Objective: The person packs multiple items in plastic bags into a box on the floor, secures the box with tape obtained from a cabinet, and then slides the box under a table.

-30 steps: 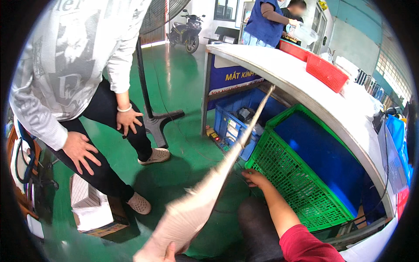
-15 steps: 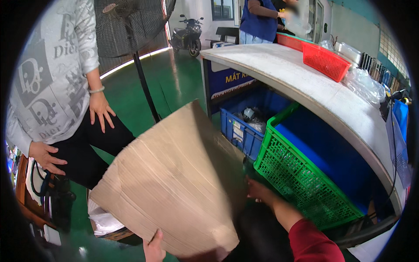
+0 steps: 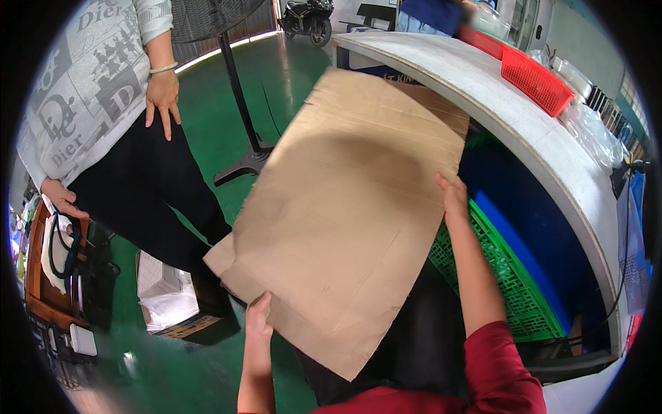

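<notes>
A large flat sheet of brown cardboard [image 3: 345, 214] is held up tilted in front of me. My left hand [image 3: 258, 317] grips its lower left edge, thumb on top and the other fingers hidden underneath. On the right edge, my right hand [image 3: 452, 196] is closed round the sheet in the same way. Just beyond my right forearm stands a green plastic crate [image 3: 514, 286], partly covered by the sheet and my arm. A second dark cardboard part [image 3: 441, 107] shows behind the sheet's upper right edge.
A person in a grey patterned top [image 3: 103, 90] stands at the left, beside a fan stand [image 3: 238, 96]. An open box with white lining [image 3: 169, 297] is on the green floor. On the right is a white-topped table [image 3: 476, 96] bearing a red basket [image 3: 534, 79] and clear plastic bags [image 3: 593, 134].
The cardboard has turned and moved right, now covering the blue crate. My right hand, earlier off the sheet near the green crate, has taken hold of its right edge. The person at left has straightened.
</notes>
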`<control>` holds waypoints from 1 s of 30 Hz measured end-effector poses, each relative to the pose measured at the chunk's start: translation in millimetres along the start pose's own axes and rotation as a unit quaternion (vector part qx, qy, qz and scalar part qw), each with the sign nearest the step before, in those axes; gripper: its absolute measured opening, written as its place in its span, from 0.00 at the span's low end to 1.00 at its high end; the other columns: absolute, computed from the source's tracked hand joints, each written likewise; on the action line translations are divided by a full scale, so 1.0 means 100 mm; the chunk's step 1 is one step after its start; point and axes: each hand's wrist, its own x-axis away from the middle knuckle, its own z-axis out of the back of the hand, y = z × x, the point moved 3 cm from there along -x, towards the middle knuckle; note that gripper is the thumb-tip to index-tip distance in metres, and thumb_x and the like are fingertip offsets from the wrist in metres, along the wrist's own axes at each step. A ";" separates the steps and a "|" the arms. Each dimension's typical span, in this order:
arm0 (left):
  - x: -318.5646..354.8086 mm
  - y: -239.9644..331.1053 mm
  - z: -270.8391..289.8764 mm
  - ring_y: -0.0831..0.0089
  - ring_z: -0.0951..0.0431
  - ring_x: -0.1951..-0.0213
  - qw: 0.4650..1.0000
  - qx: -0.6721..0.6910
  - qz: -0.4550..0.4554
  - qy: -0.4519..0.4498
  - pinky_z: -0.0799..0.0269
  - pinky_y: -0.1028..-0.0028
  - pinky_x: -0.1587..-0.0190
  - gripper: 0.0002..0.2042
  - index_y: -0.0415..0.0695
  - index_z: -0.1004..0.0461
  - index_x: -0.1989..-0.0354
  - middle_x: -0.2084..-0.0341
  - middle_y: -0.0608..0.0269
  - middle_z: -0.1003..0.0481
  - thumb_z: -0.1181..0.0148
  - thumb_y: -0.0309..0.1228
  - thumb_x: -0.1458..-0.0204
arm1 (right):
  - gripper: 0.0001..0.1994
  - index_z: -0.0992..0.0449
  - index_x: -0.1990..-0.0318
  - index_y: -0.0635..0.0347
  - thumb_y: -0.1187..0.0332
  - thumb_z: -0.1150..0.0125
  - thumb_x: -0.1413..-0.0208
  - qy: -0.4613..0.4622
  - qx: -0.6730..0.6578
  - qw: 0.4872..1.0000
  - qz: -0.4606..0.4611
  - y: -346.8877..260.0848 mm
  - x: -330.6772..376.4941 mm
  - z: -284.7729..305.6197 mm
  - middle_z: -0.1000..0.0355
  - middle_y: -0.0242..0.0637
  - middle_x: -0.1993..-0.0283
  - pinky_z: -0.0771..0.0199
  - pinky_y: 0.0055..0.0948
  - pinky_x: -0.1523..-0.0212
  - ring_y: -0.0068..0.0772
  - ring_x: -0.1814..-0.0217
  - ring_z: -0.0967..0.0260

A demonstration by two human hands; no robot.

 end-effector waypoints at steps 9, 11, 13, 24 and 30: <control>-1.41 -0.17 -0.43 0.65 0.29 0.55 0.988 -0.051 0.089 -0.119 0.34 0.66 0.52 0.18 0.35 0.30 0.57 0.59 0.55 0.28 0.41 0.29 0.58 | 0.21 0.34 0.51 0.72 0.70 0.42 0.52 0.081 0.006 0.996 -0.037 0.16 -0.61 0.22 0.33 0.45 0.50 0.41 0.31 0.47 0.35 0.49 0.36; -1.60 -0.11 -0.71 0.65 0.28 0.56 0.983 -0.105 0.093 -0.120 0.34 0.66 0.52 0.18 0.35 0.30 0.58 0.59 0.55 0.28 0.41 0.30 0.58 | 0.20 0.33 0.52 0.72 0.71 0.42 0.52 0.103 0.003 0.994 -0.021 0.23 -0.81 0.19 0.32 0.45 0.51 0.41 0.31 0.48 0.35 0.49 0.36; -2.06 -0.13 -0.87 0.65 0.27 0.57 0.973 -0.158 0.115 -0.119 0.33 0.65 0.52 0.19 0.36 0.30 0.57 0.59 0.56 0.28 0.41 0.31 0.58 | 0.20 0.33 0.52 0.72 0.71 0.42 0.52 0.119 0.034 0.992 -0.004 0.36 -1.13 0.27 0.31 0.44 0.52 0.40 0.30 0.49 0.35 0.51 0.35; -3.41 -0.06 -2.47 0.58 0.29 0.55 0.965 -0.038 0.190 -0.179 0.33 0.60 0.51 0.21 0.32 0.39 0.49 0.56 0.48 0.32 0.48 0.24 0.53 | 0.19 0.32 0.51 0.68 0.69 0.43 0.51 0.206 0.141 0.968 0.027 0.82 -2.65 0.50 0.33 0.42 0.49 0.38 0.32 0.49 0.33 0.49 0.36; -3.68 -0.25 -3.00 0.58 0.26 0.59 0.955 -0.012 0.232 -0.186 0.28 0.60 0.55 0.18 0.30 0.40 0.51 0.59 0.46 0.30 0.51 0.22 0.51 | 0.20 0.30 0.53 0.65 0.65 0.40 0.53 0.172 0.102 0.979 -0.039 0.76 -3.16 0.58 0.32 0.40 0.51 0.36 0.31 0.51 0.34 0.51 0.34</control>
